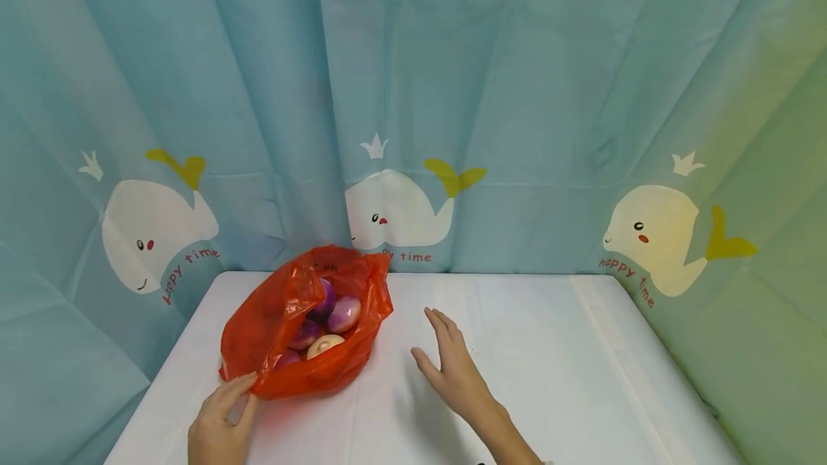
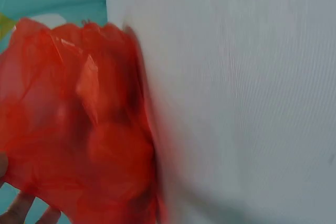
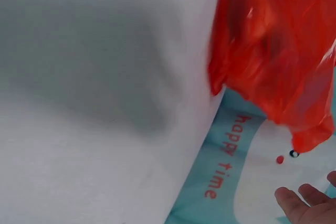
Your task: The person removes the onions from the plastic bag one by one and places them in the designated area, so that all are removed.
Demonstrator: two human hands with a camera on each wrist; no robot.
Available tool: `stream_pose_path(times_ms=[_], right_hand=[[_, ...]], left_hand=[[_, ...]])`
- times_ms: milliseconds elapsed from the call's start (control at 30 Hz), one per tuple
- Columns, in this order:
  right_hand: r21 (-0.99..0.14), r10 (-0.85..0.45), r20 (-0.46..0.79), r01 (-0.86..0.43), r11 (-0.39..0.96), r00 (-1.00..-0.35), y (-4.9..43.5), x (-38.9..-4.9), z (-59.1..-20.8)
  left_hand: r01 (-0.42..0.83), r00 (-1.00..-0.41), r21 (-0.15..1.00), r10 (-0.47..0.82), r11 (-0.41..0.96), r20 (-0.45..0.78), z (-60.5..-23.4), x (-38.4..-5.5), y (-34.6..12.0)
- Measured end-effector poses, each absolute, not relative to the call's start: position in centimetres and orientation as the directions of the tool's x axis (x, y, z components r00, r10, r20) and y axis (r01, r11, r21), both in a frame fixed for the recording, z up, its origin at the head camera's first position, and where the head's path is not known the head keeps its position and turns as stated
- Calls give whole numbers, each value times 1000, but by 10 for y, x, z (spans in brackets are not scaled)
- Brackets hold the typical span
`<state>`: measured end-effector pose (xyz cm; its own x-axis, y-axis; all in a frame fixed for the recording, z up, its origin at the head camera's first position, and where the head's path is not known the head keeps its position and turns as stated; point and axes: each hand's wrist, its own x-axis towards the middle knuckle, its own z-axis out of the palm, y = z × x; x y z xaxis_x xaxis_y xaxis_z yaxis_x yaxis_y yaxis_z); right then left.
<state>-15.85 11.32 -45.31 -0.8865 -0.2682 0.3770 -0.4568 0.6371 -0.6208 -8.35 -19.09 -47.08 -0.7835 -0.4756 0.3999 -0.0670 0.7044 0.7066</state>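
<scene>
A red plastic bag [image 1: 255, 329] stands with its mouth spread on the left part of the table. Inside it lie several purple onions [image 1: 344, 314] and a pale round vegetable [image 1: 326, 345]. My left hand [image 1: 222, 418] pinches the bag's near left edge between thumb and fingers; the left wrist view shows its fingertips [image 2: 20, 207] at the film. To the right of the bag, my right hand [image 1: 455, 372] hovers over the table, fingers extended and thumb apart, holding nothing. In the right wrist view its fingers [image 3: 291, 203] are separate from the bag.
The white table [image 1: 517, 350] reaches back to a blue curtain [image 1: 413, 92] printed with whales, which also hangs along both sides. The bag's far rim overlaps the curtain in the head view.
</scene>
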Motion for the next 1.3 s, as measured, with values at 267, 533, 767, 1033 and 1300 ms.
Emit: stream_pose_path(times_ms=[267, 533, 767, 1033, 1300], right_hand=[[-591, -297, 488, -561, 579, -821, 93, -165, -432], [-553, -351, 564, -658, 511, -747, 68, -175, -407], [-533, -396, 592, -709, 461, -702, 44, -181, -392], [-565, -405, 547, -680, 468, -733, 27, -180, -388], [-574, -451, 536, -700, 425, -714, 14, -179, -381]], left_hand=[[-13, -799, 687, -421, 727, 430, -474, -74, -178], [-68, -883, 743, -387, 666, 266, -472, -62, -164], [31, -880, 692, -309, 721, 362, -483, -49, -147], [-58, -817, 723, -449, 688, 362, -480, -42, -122], [-45, -790, 863, -546, 504, 278, -459, -63, -134]])
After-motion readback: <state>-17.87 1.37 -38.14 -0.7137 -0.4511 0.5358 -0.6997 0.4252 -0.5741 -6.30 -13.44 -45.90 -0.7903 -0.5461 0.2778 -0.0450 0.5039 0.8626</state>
